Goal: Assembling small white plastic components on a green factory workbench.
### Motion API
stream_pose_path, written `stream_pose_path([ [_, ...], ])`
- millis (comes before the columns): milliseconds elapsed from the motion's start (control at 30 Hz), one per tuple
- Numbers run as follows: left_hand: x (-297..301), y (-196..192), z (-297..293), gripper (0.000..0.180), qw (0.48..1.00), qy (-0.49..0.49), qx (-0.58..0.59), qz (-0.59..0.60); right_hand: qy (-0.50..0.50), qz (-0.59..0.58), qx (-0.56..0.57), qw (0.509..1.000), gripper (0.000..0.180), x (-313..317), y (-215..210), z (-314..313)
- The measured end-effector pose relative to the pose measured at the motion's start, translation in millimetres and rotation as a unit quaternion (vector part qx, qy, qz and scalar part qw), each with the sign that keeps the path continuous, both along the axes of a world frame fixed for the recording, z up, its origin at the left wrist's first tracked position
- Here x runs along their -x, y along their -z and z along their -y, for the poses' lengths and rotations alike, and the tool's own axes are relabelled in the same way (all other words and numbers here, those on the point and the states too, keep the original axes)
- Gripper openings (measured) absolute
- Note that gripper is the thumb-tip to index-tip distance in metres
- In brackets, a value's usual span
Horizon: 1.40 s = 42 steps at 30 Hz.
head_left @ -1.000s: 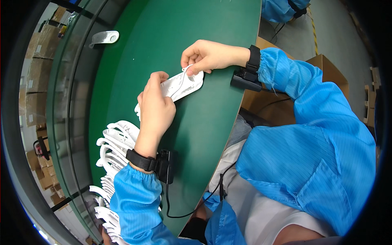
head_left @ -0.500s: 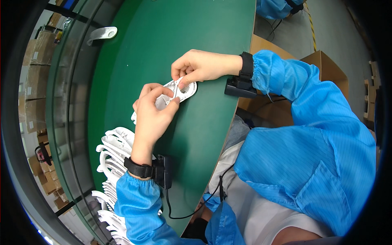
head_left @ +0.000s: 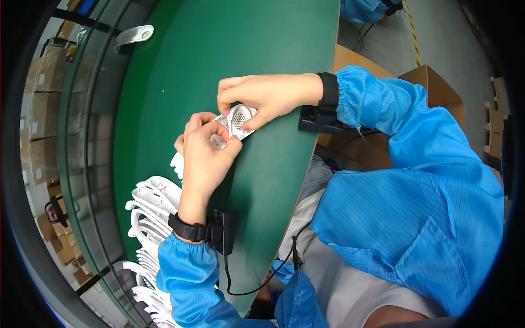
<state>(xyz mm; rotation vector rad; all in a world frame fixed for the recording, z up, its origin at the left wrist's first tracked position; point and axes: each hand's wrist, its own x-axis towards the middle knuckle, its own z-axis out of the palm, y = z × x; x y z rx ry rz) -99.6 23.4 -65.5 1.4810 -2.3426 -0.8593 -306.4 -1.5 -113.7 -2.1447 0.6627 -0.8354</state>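
Between my two hands is a white plastic shell [head_left: 239, 118] with a rounded end and a patch of small round holes. My left hand [head_left: 206, 150] pinches its near left part, the thumb and fingertips closed on the edge. From the right, my right hand [head_left: 261, 98] grips the rounded end, index finger on the far rim and thumb on the near one. Part of the shell is hidden under my left fingers. Just left of my left wrist lies a row of similar white curved plastic parts [head_left: 156, 202], stacked closely and partly covered by my sleeve.
A single white part [head_left: 135, 36] lies at the far left of the green table [head_left: 262, 38]. Open cardboard boxes [head_left: 432, 90] stand on the right beyond the table edge. A black cable [head_left: 246, 293] runs from my left wristband. Another person's blue sleeve [head_left: 363, 10] shows at the top.
My right hand has shifted slightly left and spread its grip, with thumb and index finger now on opposite rims of the shell. My left hand keeps hold.
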Motion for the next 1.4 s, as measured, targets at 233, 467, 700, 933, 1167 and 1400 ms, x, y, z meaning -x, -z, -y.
stream_pose_path([
  [233,3.9,-1.9,-0.1,0.019,0.995,0.056,0.069,0.051,-0.02,-0.063,-0.036,0.997,0.037,-2.7,-8.2,-0.2],
  [467,7.6,-10.9,2.1,0.041,0.998,0.006,-0.016,0.061,0.002,-0.124,-0.052,0.991,0.042,-5.6,-12.0,-3.2],
  [700,20.8,-25.2,8.4,0.038,0.98,0.002,-0.066,0.187,0.027,-0.155,0.013,0.987,0.044,-7.5,-7.7,-7.2],
  [933,17.7,-27.4,4.1,0.036,0.98,0.004,-0.038,0.195,-0.018,-0.091,-0.098,0.991,0.029,-13.2,-7.8,16.5],
  [1167,12.4,-18.8,15.4,0.039,0.98,0.022,-0.099,0.174,0.007,-0.069,-0.096,0.993,0.029,-6.8,5.3,15.6],
  [1400,-38.3,-84.4,-20.2,0.03,0.997,-0.031,0.067,0.033,-0.008,-0.027,-0.162,0.986,0.025,4.7,-3.5,39.9],
])
